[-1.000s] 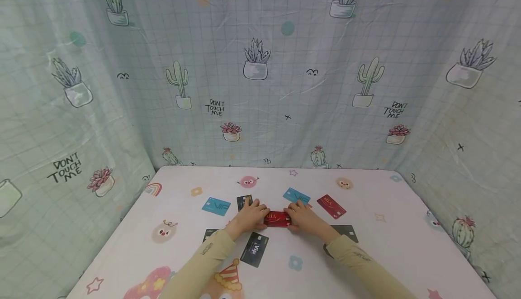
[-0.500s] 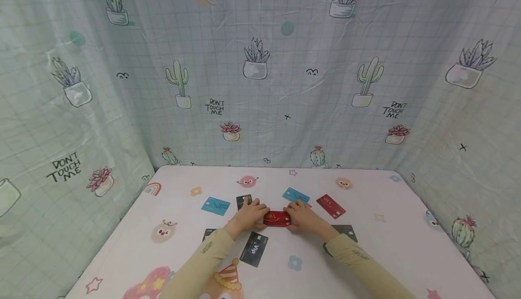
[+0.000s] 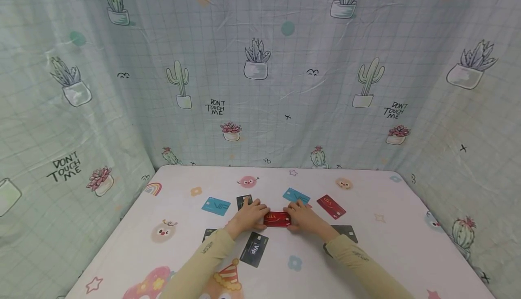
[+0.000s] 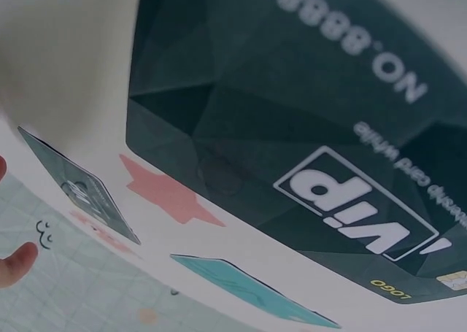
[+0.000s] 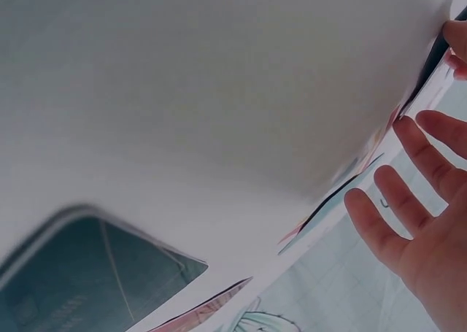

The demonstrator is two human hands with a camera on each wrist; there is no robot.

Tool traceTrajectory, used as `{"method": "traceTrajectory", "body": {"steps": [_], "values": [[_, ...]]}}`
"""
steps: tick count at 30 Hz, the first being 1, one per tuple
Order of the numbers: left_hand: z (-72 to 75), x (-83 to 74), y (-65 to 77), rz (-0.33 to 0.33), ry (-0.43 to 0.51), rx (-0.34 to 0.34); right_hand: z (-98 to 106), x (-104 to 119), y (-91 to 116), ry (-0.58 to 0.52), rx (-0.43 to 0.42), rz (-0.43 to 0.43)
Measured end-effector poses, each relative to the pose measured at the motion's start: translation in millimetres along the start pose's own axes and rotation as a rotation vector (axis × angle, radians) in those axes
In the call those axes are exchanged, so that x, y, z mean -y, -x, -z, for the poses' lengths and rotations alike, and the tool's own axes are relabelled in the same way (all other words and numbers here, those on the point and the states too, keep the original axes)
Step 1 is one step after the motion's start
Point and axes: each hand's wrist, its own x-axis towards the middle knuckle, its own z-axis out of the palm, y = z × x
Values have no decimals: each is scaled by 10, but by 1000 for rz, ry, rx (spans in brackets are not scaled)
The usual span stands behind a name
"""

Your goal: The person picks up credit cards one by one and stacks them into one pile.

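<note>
Red card [image 3: 277,219] sits between both hands at middle of desk [image 3: 297,244]. Left hand [image 3: 248,217] pinches its left end, right hand [image 3: 307,220] its right. Black Vip card [image 3: 254,249] lies near left hand.

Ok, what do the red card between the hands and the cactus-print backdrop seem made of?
Red card: probably smooth plastic, judging by its flat, straight-edged shape and printed face; coated cardboard is possible. Backdrop: likely thin fabric or soft sheeting with a faint sheen, since it hangs wrinkled.
</note>
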Motion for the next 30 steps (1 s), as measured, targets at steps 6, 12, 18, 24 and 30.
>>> {"method": "traceTrajectory", "body": {"steps": [6,12,18,24,30], "values": [[-9,-3,-1,4,-6,-1,-2,11,11,10,-4,8],[-9,-2,7,16,-1,2,-22,-6,-1,28,-4,6],[7,-9,15,22,7,-2,-43,-13,-9,20,-3,1],[-14,-31,15,49,36,7,-39,-27,4,-1,-7,7],[22,-90,50,44,-10,-15,-9,-7,50,-9,-17,28]]}}
